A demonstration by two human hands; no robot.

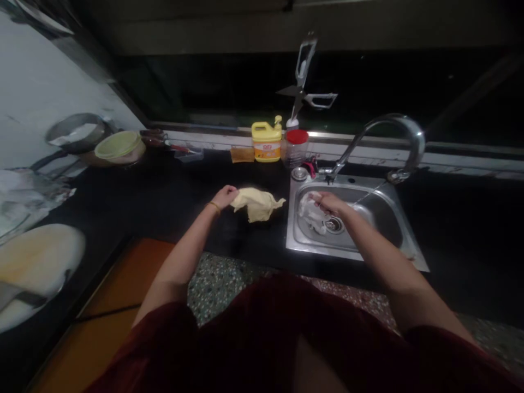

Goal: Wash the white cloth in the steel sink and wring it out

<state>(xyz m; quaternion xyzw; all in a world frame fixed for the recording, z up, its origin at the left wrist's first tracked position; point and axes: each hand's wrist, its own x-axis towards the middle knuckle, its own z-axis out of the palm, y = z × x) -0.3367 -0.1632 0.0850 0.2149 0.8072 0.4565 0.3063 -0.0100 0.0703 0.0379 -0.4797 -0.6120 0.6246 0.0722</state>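
Observation:
My left hand [226, 196] pinches the left end of a pale yellow cloth [258, 205], which lies crumpled on the black counter left of the sink. Inside the steel sink [295, 234], my right hand [331, 203] is closed on a thin white cloth [311, 214] that hangs down beside the drain [334, 224]. A thin stream of water slants from the curved faucet [415, 144] into the basin, passing to the right of my right hand.
Behind the sink stand a yellow detergent jug [267, 144], a red-lidded jar [296, 147] and large scissors [301, 93]. A sponge [242, 155] lies by the jug. To the left are a pan [77, 134], a lidded tub [119, 148] and a round cutting board [36, 267].

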